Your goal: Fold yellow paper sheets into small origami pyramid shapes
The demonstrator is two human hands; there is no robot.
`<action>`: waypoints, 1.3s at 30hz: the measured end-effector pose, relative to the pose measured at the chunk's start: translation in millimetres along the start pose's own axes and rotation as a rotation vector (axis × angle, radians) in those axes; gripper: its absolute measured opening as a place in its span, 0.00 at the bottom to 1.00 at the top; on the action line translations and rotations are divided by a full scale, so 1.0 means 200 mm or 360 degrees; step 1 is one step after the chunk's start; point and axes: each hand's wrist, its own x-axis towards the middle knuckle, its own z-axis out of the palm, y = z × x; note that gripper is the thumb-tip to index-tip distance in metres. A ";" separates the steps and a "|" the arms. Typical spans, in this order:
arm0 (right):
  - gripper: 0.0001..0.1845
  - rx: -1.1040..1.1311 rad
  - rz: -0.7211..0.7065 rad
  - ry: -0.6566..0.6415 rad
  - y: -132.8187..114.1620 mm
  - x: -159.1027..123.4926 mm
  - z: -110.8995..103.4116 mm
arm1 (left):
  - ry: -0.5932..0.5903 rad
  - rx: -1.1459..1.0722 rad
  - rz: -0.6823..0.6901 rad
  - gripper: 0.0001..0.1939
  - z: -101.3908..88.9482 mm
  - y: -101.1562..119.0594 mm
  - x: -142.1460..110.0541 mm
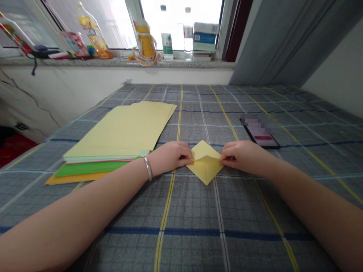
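Note:
A small yellow sheet of folding paper (206,172) lies in a diamond shape on the checked cloth, with creases showing and a flap raised a little across its middle. Its left corner is pinched by my left hand (174,155), which has a silver bangle at the wrist. Opposite, my right hand (241,155) pinches the right corner between thumb and fingers. Left of the hands sits a stack of coloured paper (121,130), pale yellow on top, with green, pink and orange edges below.
A phone (261,134) lies on the checked cloth (193,211) to the right. Along the windowsill (176,65) stand a juice bottle (93,32), a yellow bottle with a strap (146,39), a clear bottle (188,36) and stacked boxes (204,41). A grey curtain (283,41) hangs at the right.

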 end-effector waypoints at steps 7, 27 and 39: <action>0.09 -0.0171 0.0107 0.0018 -0.01 -0.03 -0.02 | -0.0135 0.0378 -0.0270 0.08 -0.06 0.08 -0.05; 0.06 0.0161 0.0322 0.0122 0.00 0.02 0.00 | -0.0037 0.0340 -0.0742 0.09 -0.05 0.07 -0.04; 0.20 0.0342 0.0370 0.0162 -0.04 0.10 0.11 | -0.0123 0.0125 -0.0639 0.05 -0.07 0.00 -0.04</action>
